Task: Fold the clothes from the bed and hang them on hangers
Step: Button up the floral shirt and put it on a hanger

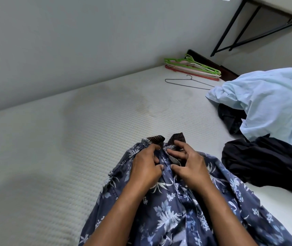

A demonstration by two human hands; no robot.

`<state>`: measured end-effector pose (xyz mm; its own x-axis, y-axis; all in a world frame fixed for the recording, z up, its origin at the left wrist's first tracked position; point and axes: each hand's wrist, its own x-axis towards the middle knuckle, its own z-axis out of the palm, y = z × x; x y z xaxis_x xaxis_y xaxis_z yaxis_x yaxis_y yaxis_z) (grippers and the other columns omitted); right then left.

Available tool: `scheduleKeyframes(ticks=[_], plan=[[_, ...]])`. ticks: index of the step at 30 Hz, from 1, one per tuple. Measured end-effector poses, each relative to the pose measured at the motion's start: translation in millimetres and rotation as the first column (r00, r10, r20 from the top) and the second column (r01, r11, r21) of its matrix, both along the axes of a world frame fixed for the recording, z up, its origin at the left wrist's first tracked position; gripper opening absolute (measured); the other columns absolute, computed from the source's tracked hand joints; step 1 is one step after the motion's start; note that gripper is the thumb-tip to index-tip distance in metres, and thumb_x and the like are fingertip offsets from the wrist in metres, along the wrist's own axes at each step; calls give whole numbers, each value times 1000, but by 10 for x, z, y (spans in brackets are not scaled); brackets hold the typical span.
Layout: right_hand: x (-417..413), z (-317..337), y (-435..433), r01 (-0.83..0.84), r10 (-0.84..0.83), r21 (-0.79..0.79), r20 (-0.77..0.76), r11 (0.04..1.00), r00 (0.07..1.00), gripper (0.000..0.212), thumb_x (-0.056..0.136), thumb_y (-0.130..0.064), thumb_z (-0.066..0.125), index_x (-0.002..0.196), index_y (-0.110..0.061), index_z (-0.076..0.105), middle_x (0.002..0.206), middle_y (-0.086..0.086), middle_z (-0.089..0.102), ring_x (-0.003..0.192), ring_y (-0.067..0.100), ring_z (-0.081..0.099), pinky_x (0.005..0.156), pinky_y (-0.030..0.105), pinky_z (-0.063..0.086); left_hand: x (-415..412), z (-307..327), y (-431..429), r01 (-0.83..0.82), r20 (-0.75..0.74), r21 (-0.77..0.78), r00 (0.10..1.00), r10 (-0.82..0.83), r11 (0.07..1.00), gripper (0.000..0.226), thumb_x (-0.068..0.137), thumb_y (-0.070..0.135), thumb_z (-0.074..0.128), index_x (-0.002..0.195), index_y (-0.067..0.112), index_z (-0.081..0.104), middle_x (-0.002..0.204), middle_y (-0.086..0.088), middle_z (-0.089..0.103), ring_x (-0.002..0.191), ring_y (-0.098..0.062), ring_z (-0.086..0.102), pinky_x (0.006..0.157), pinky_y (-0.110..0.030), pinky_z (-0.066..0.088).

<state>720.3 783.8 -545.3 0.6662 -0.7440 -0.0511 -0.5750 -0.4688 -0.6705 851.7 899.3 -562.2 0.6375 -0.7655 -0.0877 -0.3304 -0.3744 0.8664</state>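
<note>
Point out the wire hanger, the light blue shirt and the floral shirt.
wire hanger [191, 79]: head view, neck just below the hook.
light blue shirt [269, 100]: head view, middle of the crumpled fabric.
floral shirt [174, 208]: head view, front panel, mid-chest.

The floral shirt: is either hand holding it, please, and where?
Both the left hand and the right hand pinch the floral shirt at its front opening, below the collar.

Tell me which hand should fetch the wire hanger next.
Right, probably. The wire hanger lies ahead on the right hand's side; the left hand can hold the floral shirt at its collar.
</note>
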Motion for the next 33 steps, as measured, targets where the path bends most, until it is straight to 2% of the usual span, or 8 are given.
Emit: scheduleKeyframes(ticks=[2,4,12,17,21,24,28,33], plan=[[-63,24,-12,-8,3,100,47,995,999,91,68,-17,86,148,-36,48,123,-26,72,108,15,74,93,36,60,-11,21,10,3,-5,6,1000,-3,1000,63,82,22,83,138,34,57,89,13,62,82,-4,59,75,-27,50],[-116,75,58,3,-19,149,107,989,994,96,67,-21,96,149,-33,47,126,-18,72,116,2,69,99,30,58,-26,45,17,15,9,16,1000,-15,1000,65,82,26,84,139,36,55,92,15,61,84,-4,58,74,-24,45],[-411,159,764,106,-165,-305,-174,946,971,73,65,-66,81,118,-38,40,110,-16,50,99,2,53,85,21,46,-71,73,38,146,33,155,988,-153,977,107,68,27,95,156,37,35,125,7,55,122,-18,50,105,-40,48],[-761,174,725,178,-181,-50,-75,983,981,16,86,-31,84,92,-30,69,79,-11,71,72,-2,67,63,15,55,-67,110,60,224,9,204,973,-230,953,124,65,19,97,162,36,21,146,-2,46,138,-25,42,116,-47,42],[-864,139,427,417,-416,15,111,909,902,12,87,-27,84,79,-23,76,72,-9,74,65,6,68,59,23,52,-27,124,81,262,58,228,958,-282,938,130,62,19,99,162,38,18,147,-5,45,138,-26,41,114,-47,44],[-900,36,261,454,-482,203,116,868,869,6,89,-19,81,88,-18,76,71,-1,74,64,16,63,64,31,48,-37,175,122,271,102,199,950,-294,942,109,61,16,99,151,35,39,126,2,53,119,-18,50,96,-34,51],[-889,1,214,392,-458,354,122,849,881,22,92,0,70,99,-20,75,79,8,76,65,14,59,66,30,46,-150,175,148,60,89,-7,994,-59,998,34,76,-7,81,87,23,71,78,10,65,69,-3,62,56,-11,44],[-816,-10,169,332,-464,495,170,803,869,5,91,-11,74,93,-14,77,81,7,75,72,18,62,73,37,52,-480,152,149,40,59,121,997,-47,992,16,83,28,87,77,23,73,69,10,67,62,-1,63,62,-21,53]])
